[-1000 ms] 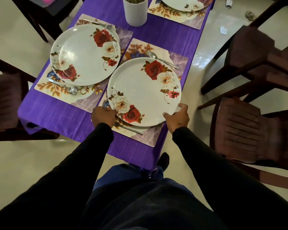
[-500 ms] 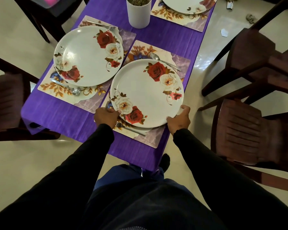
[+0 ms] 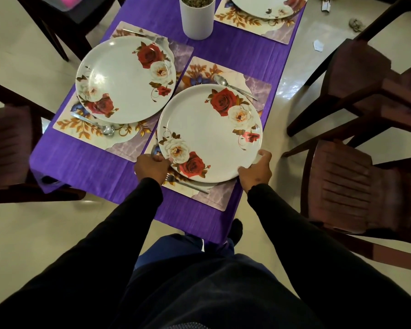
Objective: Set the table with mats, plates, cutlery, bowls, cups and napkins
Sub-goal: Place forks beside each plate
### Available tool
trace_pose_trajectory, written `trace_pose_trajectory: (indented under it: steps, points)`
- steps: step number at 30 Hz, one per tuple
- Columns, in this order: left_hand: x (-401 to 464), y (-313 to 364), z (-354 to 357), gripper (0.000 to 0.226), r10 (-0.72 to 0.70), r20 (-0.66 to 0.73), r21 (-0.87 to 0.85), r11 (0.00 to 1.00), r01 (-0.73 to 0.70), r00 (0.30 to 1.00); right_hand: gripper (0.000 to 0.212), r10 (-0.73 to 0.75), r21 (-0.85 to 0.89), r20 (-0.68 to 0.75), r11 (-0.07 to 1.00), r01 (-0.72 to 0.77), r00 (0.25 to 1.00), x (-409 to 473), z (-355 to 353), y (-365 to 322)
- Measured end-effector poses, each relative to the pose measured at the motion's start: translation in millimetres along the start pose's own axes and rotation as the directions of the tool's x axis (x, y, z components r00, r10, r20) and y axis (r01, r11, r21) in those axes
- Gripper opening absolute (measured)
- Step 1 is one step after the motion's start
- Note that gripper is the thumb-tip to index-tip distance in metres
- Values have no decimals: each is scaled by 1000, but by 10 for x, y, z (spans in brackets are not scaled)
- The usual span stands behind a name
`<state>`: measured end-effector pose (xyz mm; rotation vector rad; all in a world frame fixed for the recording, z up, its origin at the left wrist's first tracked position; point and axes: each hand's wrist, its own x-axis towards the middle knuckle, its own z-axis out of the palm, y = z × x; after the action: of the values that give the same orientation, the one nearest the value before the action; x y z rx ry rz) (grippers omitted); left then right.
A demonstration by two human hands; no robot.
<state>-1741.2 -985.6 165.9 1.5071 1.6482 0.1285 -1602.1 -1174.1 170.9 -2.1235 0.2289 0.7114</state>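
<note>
Both hands have a grip on the near rim of the rose-patterned plate (image 3: 209,132): our left hand (image 3: 152,167) curls round the rim at lower centre of the frame, and our right hand (image 3: 255,170) pinches the rim just right of it, thumb on top. Whether the plate rests flat on its mat (image 3: 207,193) or hangs a little above it we cannot tell.

Just below the plate, a fork (image 3: 188,185) lies on the mat, its tines close to our left knuckles and partly under the plate's edge. That is the first risk as we judge it: if the plate is set down or slid toward us, it could land on the fork, rock, and push the fork off the mat. The mat also reaches close to the tabletop (image 3: 86,160) edge on the right, so a hard nudge could drag it over the purple cloth.

Further up, a spoon (image 3: 233,86) lies just beyond the plate's far rim; pushing the plate away could knock it askew.

To the upper left, a second plate (image 3: 119,84) sits on its own mat with a spoon (image 3: 97,125) beside it, its rim near ours, so a leftward shift could make them clash. At top centre stands a white cup (image 3: 197,20), and a third setting (image 3: 259,17) at the top right.
</note>
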Motion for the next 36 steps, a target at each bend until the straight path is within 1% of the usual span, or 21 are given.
trace_pose_trajectory:
  steps: [6,7,9,11,13,17,21,23,25,27,30,31,32,33,34,36]
  points:
    - [-25,-12,-20,20,4,5,-30,1000,-3,1000,67,-11,-27,-7,1000,11,1000,-12,6,-5]
    - [-44,-17,-27,20,0,7,-46,999,0,1000,68,-9,-42,-22,999,8,1000,-21,8,-11]
    - [-68,-12,-31,22,-2,4,-92,996,3,1000,72,-13,-93,-98,996,4,995,-33,7,-39]
    - [-96,25,-26,32,-6,-18,-110,994,4,1000,72,-70,-147,-162,988,46,984,-39,1,-73]
    - [-138,86,-11,36,15,-28,-132,991,-19,999,68,-142,-163,-152,980,117,978,-44,-7,-110]
    - [-265,150,89,30,45,-19,-192,980,-47,999,59,-236,-188,-53,957,222,970,-30,-39,-187]
    - [-519,290,295,26,71,-28,-252,965,-76,997,48,-335,-191,102,917,349,937,72,-160,-315]
    - [-683,384,444,29,32,-1,-358,933,-30,1000,42,-390,-163,180,893,419,903,140,-253,-365]
    - [-856,523,648,36,-51,32,-502,863,60,998,35,-446,-133,255,863,488,858,243,-374,-404]
    - [-982,701,826,38,-108,53,-546,830,119,993,26,-466,-106,323,847,521,823,351,-486,-440]
    - [-1192,992,1056,32,-101,70,-627,769,123,992,10,-470,-37,454,839,543,757,485,-681,-466]
    - [-1247,1066,1116,29,-89,73,-657,745,115,993,12,-482,-26,485,826,563,730,522,-724,-456]
    - [-1293,1125,1162,27,-70,71,-684,723,100,995,19,-484,-19,515,819,574,707,553,-741,-437]
    - [-1333,1177,1203,28,-55,54,-709,701,78,997,26,-465,-11,553,826,564,692,581,-756,-433]
    - [-1361,1211,1233,28,-48,35,-739,671,58,998,30,-422,10,597,855,519,683,574,-772,-453]
    - [-1353,1263,1268,27,-57,14,-797,602,46,998,35,-296,85,684,940,330,667,528,-788,-534]
